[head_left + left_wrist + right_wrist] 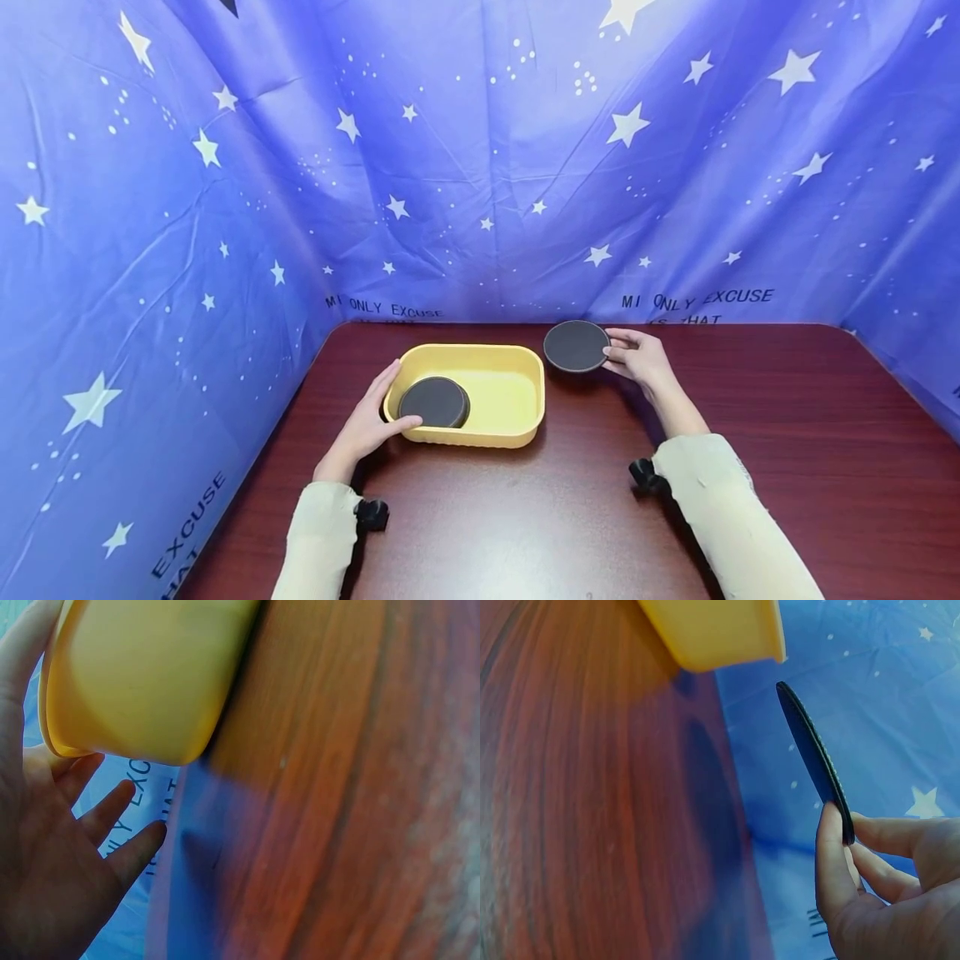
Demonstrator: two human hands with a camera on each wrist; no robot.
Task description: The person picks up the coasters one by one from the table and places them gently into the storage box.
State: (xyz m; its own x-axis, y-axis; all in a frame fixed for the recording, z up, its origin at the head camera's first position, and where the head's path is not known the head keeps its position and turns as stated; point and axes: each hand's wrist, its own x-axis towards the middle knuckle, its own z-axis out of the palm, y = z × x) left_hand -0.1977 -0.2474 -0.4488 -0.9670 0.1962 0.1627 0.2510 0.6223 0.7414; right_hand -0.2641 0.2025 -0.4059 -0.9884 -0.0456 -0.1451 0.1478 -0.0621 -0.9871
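A yellow rectangular bin (502,439) sits on the table, and my left hand (370,419) holds its left end. The thumb lies over the near rim and the other fingers reach along the outside; in the left wrist view that hand (56,855) has several fingers spread beneath the rim. Inside the bin, at its left, lie black round coasters (433,402), apparently stacked. My right hand (637,357) pinches another black round coaster (576,346) by its right edge, just right of the bin. From the right wrist, this coaster (810,746) appears edge-on, with stitching round it, raised above the table.
The dark red wooden table (517,533) ends at the back against a blue curtain (465,167) with white stars and lettering. Curtain also hangs at both sides. Black wrist mounts (371,515) stick out from the pale sleeves (318,533).
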